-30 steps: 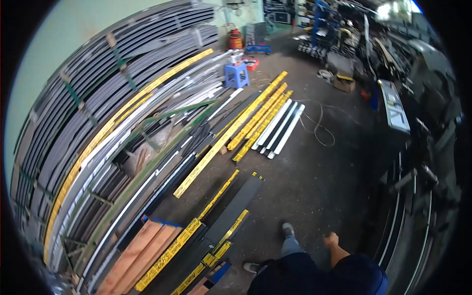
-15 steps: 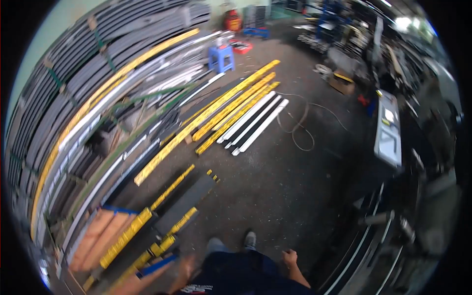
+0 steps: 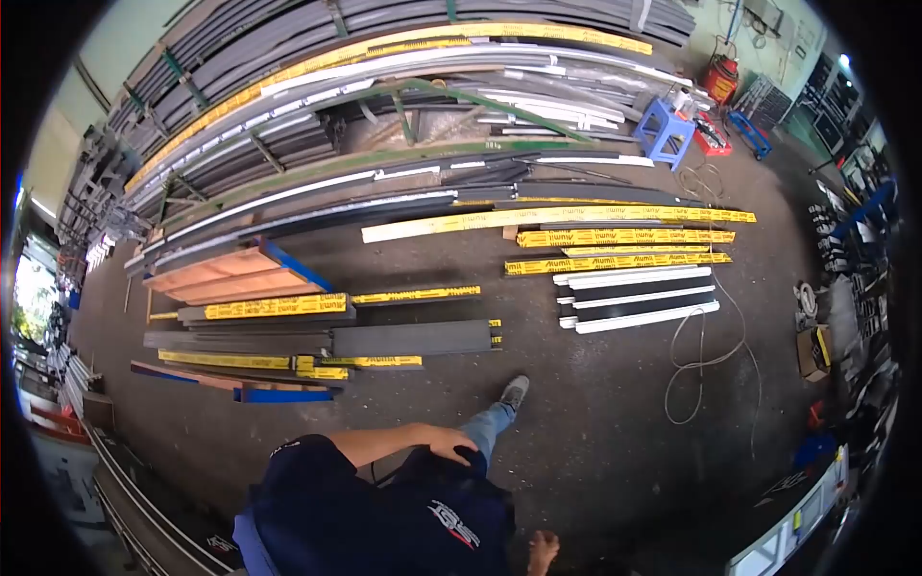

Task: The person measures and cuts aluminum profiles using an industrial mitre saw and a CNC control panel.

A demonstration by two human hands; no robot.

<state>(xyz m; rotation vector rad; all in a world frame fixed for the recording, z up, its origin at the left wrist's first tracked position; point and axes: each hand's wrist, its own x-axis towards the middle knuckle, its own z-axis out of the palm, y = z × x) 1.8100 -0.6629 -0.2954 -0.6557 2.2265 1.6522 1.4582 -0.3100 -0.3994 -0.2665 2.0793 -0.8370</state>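
Left hand (image 3: pixel 448 444) (bare) near jeans (image 3: pixel 493 426)

Well ahead of the left hand (image 3: pixel 448 443) and to its right stands a stool (image 3: pixel 670 124), a tray (image 3: pixel 714 149) just beside it, a canister (image 3: pixel 720 81) and a trolley (image 3: pixel 750 136) close by. Ahead and far right of the right hand (image 3: pixel 544 551) sits a box (image 3: pixel 810 357).

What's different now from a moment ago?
The view has swung to the person's left, so the racks now run across the top. The left hand, at first out of view and then a blur, now shows in front of the body; the right hand sits lower in the picture. I see nothing picked up or released. The yellow-wrapped bars, white bars and blue stool stayed put.
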